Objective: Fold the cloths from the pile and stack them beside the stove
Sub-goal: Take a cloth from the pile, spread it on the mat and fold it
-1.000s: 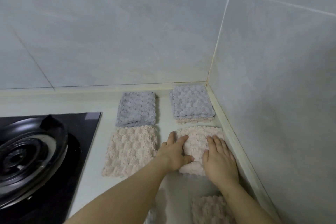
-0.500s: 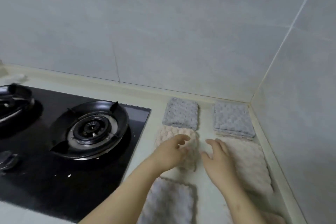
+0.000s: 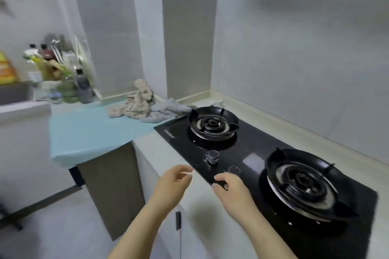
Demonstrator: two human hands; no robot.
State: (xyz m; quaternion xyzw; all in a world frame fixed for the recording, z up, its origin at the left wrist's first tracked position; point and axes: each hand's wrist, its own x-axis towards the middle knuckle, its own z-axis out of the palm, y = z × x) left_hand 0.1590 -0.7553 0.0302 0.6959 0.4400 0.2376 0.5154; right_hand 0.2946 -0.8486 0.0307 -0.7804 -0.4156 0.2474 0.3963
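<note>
Pile (image 3: 145, 103): unfolded cloths in a loose heap at the far end of the counter, just left of the stove's far corner, against the foot of the wall.
Pile colours: beige cloths lie on the left and on top, grey ones on the right. The grey edge reaches the far burner's rim; whether it touches it, I cannot tell.
Pile support: partly on a pale blue top (image 3: 84, 130), partly on the white counter (image 3: 166, 153).
Stove (image 3: 248, 149): black glass with two burners, running from far left to near right along the wall (image 3: 294, 59).
Far burner (image 3: 213, 124): black pan support round a ringed centre.
Near burner (image 3: 303, 183): the same kind, at the right.
Knobs (image 3: 212, 156): two clear-looking knobs by the stove's left edge, one beyond the other.
Left hand (image 3: 172, 183): above the counter's front edge, just left of the stove. The fingers are loosely curled, the thumb towards the forefinger, and it holds nothing; it is blurred.
Right hand (image 3: 229, 189): over the stove's near-left edge, on the near side of the nearer knob. The fingers are loosely bent and grip nothing. Whether the fingertips touch the glass, I cannot tell.
Hands and pile: well apart; the pile lies far beyond both hands.
Bottles (image 3: 63, 82): a blurred cluster at the far left, past the blue top.
</note>
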